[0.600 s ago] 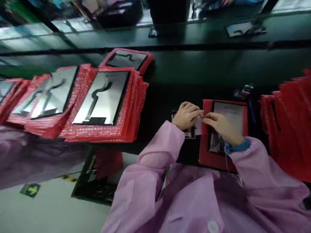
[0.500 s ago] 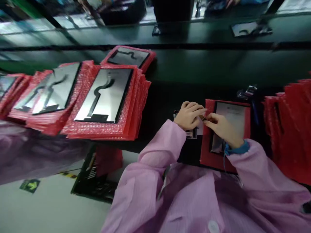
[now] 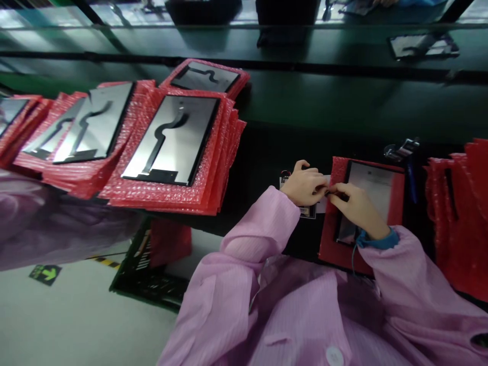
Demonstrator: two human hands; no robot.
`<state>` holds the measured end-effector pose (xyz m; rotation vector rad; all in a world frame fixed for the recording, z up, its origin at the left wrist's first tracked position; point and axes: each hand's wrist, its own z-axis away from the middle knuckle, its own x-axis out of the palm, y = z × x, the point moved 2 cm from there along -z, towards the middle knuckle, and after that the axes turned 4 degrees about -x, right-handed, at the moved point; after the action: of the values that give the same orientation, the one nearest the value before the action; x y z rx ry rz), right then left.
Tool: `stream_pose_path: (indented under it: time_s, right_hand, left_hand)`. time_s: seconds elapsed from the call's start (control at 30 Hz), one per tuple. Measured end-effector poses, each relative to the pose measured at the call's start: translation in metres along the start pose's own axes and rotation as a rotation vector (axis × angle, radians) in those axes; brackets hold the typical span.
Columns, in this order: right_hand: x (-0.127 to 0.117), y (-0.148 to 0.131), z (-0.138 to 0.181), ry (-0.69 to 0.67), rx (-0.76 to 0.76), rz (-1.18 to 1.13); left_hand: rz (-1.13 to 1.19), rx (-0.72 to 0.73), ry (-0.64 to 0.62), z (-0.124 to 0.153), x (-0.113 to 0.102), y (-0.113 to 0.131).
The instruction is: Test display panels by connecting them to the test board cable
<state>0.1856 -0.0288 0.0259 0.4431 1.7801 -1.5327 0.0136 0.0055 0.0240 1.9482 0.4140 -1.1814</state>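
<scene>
My left hand (image 3: 305, 184) and my right hand (image 3: 355, 207) meet fingertip to fingertip at the left edge of a grey panel (image 3: 371, 188). That panel lies on a red bubble-wrap sheet (image 3: 331, 239) on the dark bench. Both hands are curled into a pinch around a small piece between them, too small to name. A small white label sheet (image 3: 309, 211) lies under my left hand. Pink sleeves cover both arms, and a blue wrist strap (image 3: 377, 240) with a cord sits on my right wrist.
Stacks of red bubble-wrap sheets topped with grey panels (image 3: 171, 140) fill the bench at left. More red sheets (image 3: 461, 213) stand at right. A metal clip (image 3: 400, 149) lies behind the panel. A dark crate (image 3: 152, 274) sits on the floor. A second bench runs behind.
The view has shifted slightly, so everything sits a little right and lower. My hands stay together at the panel's left edge, with the fingers curled tighter.
</scene>
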Motion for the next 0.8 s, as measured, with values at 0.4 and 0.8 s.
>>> stream_pose_path:
  time_s: [0.4,0.8]
  right_hand:
    - [-0.0007,0.0027,0.0022,-0.016,-0.022,-0.008]
    - [-0.0002,0.0019,0.0020,-0.034,-0.086,0.044]
  left_hand:
    - [0.019,-0.025,-0.005,-0.0006,0.0059,-0.0034]
    - [0.014,-0.023,-0.011,0.0010,0.0046,-0.0028]
